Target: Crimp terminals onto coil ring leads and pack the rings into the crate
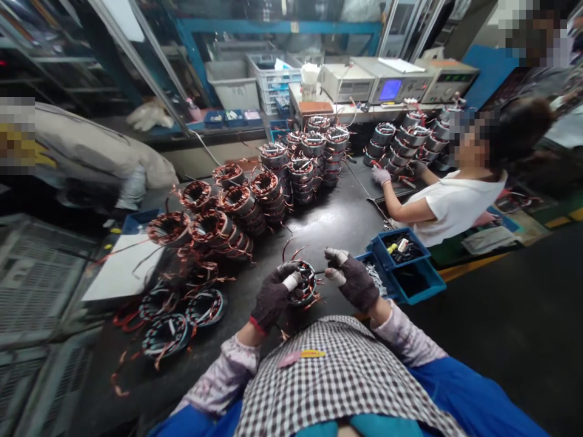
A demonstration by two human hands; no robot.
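Head view: left hand (pixel 273 297) grasps round copper-wound steel stator (pixel 304 285), bore facing upward; right hand (pixel 353 280), clenched, sits just right of it

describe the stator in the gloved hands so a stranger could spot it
Start at the long dark workbench crowded with stacked copper-wound stators. At its near edge, a round copper-wound stator sits between the dark-gloved left hand and right hand. It alone is held; the rest lie stacked or loose.
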